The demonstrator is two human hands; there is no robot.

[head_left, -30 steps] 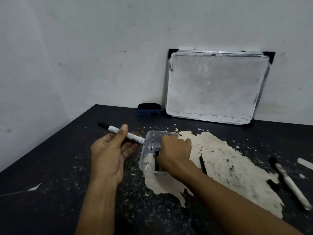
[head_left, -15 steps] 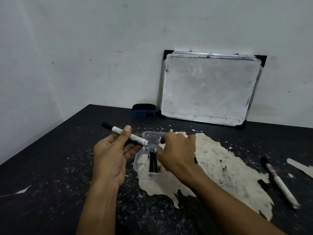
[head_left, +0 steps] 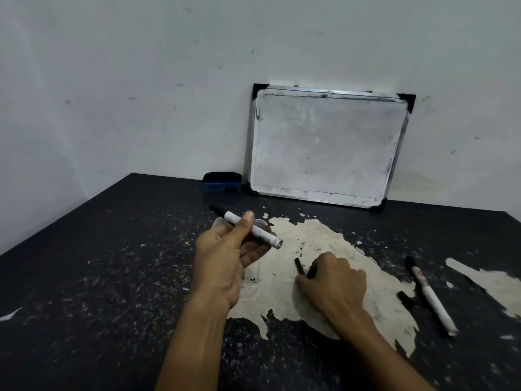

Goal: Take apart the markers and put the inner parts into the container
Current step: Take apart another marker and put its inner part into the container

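Bare room: worn table (head_left: 84, 277), propped whiteboard (head_left: 324, 145)

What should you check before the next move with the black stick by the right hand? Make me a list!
1. Left hand grips the marker body: ok.
2. Marker body's near end is open: ok.
3. Right hand has its fingers on the black inner part: ok.
4. Inner part is lifted off the table: cannot tell.
5. Clear container is free to receive it: not ok, the left hand covers most of it.
6. Second marker and loose cap lie away from both hands: ok.
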